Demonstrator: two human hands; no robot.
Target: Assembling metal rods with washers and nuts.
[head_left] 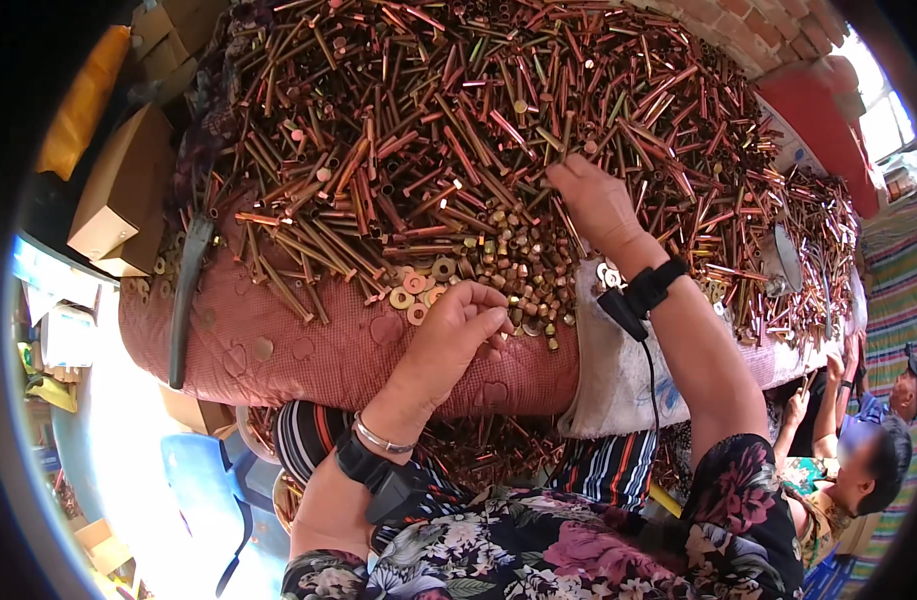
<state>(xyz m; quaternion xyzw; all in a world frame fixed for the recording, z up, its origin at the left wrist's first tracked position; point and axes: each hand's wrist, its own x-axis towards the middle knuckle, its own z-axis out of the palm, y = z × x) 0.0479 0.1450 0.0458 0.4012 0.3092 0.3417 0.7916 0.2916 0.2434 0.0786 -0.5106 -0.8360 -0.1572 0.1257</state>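
Note:
My right hand (pixel 600 205) reaches into a wide heap of copper-coloured bolts and metal sleeves (pixel 448 110). Its fingers are bent and drawn together at the tips; a thin rod lies just under them, and whether they grip it is hard to see. My left hand (pixel 456 335) is curled with thumb and fingers close together, low over the near edge of the heap. What it holds, if anything, is hidden. Brass-coloured nuts (pixel 523 265) lie in a pile between the hands. Flat round washers (pixel 415 283) are beside my left fingers.
A pink quilted cloth (pixel 258 340) covers the padded near edge, with a whitish cloth (pixel 618 385) over it. A dark-handled tool (pixel 190 300) hangs at left, near a cardboard box (pixel 118 195). Two other people (pixel 868 465) sit at right. A blue chair (pixel 203 500) stands lower left.

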